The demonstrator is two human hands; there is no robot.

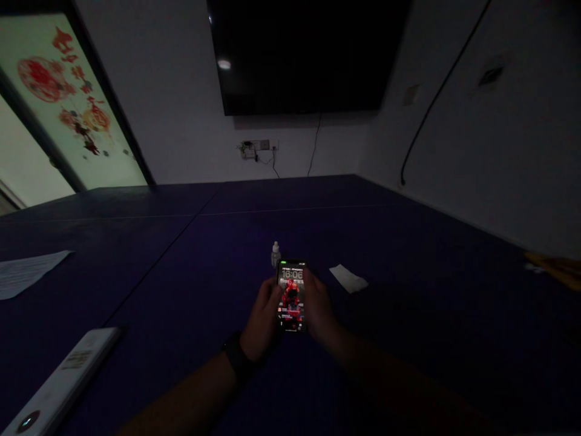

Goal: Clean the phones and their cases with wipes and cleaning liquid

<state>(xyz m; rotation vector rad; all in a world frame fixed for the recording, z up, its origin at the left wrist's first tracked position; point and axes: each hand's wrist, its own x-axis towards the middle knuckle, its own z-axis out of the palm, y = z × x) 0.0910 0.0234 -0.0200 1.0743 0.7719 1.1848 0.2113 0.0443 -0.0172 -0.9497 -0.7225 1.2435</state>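
A smartphone [292,297] with a lit lock screen reading 16:06 is held upright between both hands, above the dark blue table. My left hand [262,318] grips its left edge, the thumb along the side; a dark watch [238,354] is on that wrist. Around the phone's right edge my right hand [321,310] is closed, its thumb at the upper part of the screen. Just behind the phone stands a small bottle [275,254] with a white cap. Right of the phone lies a crumpled white tissue or cloth [348,278].
A long white box [63,378] lies at the lower left of the table [181,290], with printed paper [29,272] beyond it. A yellowish item [556,269] is at the right edge. Ahead, a large dark screen [308,54] hangs above wall sockets [261,145] and cables.
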